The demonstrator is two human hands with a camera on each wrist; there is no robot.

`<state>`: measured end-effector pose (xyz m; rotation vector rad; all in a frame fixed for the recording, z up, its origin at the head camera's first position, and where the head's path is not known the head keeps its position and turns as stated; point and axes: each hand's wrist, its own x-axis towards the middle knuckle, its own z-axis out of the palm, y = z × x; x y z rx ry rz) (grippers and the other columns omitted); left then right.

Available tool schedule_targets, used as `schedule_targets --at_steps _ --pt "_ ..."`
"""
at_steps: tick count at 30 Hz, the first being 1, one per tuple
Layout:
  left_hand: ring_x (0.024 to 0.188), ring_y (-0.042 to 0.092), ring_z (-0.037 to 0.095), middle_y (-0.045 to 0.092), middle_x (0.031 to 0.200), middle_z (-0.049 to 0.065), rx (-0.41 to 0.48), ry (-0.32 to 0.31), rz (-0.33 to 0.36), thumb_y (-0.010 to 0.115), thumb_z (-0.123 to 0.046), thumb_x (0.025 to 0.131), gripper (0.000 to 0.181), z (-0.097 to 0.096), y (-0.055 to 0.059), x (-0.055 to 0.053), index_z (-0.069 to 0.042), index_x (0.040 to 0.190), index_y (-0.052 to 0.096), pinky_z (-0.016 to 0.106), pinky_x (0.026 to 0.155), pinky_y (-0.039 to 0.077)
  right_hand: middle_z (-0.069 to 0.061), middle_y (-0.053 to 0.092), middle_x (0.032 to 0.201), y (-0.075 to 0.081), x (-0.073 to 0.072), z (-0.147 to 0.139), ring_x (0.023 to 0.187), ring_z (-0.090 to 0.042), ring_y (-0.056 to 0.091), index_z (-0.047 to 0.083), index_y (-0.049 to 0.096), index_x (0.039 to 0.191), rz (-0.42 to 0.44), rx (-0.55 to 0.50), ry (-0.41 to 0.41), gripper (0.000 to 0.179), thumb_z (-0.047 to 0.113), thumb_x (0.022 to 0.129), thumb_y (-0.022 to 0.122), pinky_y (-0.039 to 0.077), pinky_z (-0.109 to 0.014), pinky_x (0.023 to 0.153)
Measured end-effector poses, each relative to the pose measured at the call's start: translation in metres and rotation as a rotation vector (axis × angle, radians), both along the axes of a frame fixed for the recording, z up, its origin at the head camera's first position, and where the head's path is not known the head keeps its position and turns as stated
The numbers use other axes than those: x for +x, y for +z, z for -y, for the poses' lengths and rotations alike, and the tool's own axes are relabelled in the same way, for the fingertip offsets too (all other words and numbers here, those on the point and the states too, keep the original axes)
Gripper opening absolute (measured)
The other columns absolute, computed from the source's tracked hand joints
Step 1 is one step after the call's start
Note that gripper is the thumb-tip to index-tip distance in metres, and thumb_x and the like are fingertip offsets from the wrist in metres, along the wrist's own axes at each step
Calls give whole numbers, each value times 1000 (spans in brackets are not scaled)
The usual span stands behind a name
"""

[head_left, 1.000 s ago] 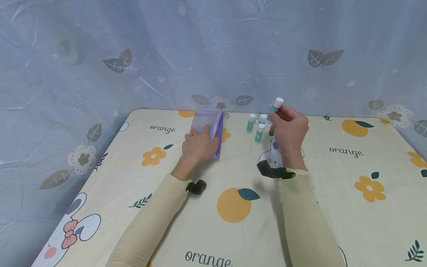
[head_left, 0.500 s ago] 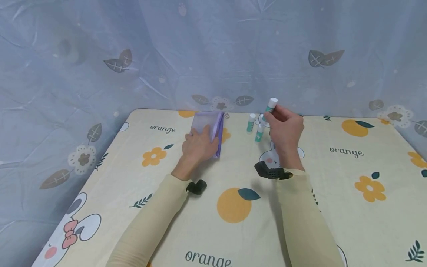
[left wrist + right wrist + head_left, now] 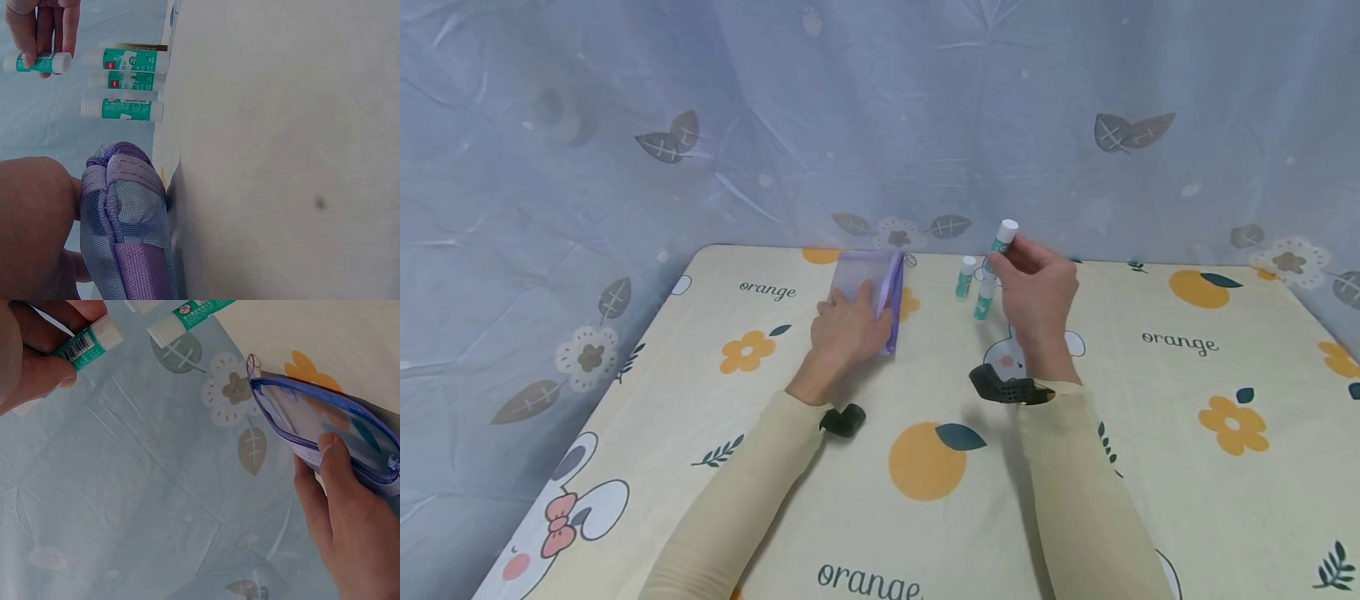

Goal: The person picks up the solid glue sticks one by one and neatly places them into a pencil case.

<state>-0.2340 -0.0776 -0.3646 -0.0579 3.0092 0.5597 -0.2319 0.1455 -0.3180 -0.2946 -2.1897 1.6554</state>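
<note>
ahead of you a blue-grey sheet (image 3: 880,108) printed with leaves and flowers hangs behind the worktop (image 3: 977,533), whose cream cover carries oranges, flowers, rabbits and the word "orange". pale sleeves cover both your arms.

your right hand (image 3: 1039,292) is raised above the worktop, its fingers pinching a glue stick. over the last second it has drifted left, closer to the pouch, while your left hand (image 3: 850,329) has stayed put, thumb and fingers gripping that purple mesh pouch (image 3: 868,268) near the worktop's back edge.

only your right wrist view shows the pouch's mouth gaping, its purple zip (image 3: 312,386) edges apart and your thumb over the near one.

your left wrist view shows three upright glue sticks (image 3: 128,81) in a row, right of the pouch and apart from it; the head view shows just two plainly. the held glue stick (image 3: 1003,237) is tilted, white cap up, and your right wrist view alone shows its barcode (image 3: 78,347). a thin brown object (image 3: 144,46) peeks from behind the row in the left wrist view, too hidden to name.
</note>
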Motion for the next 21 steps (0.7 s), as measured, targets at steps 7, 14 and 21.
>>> schedule_targets --at_steps 7,14,21 --pt "123 55 49 45 148 34 4 3 -3 42 -50 106 69 -1 -1 -1 -23 168 30 59 93 53 -8 75 135 1 2 5 122 -19 71 18 70 142 -8 3 25 41 21 101 73 55 -34 109" --pt "123 55 49 46 149 34 -1 3 -5 43 -50 106 69 -1 -2 -1 -23 168 30 59 94 54 -7 76 132 3 3 11 120 -19 72 20 72 139 -14 7 42 39 21 100 75 55 -35 110" --pt "122 54 49 45 149 34 2 6 -2 43 -49 106 68 -1 -1 -1 -24 168 30 58 93 54 -6 76 133 2 3 15 120 -18 72 22 71 140 9 -3 69 40 22 100 75 54 -35 109"
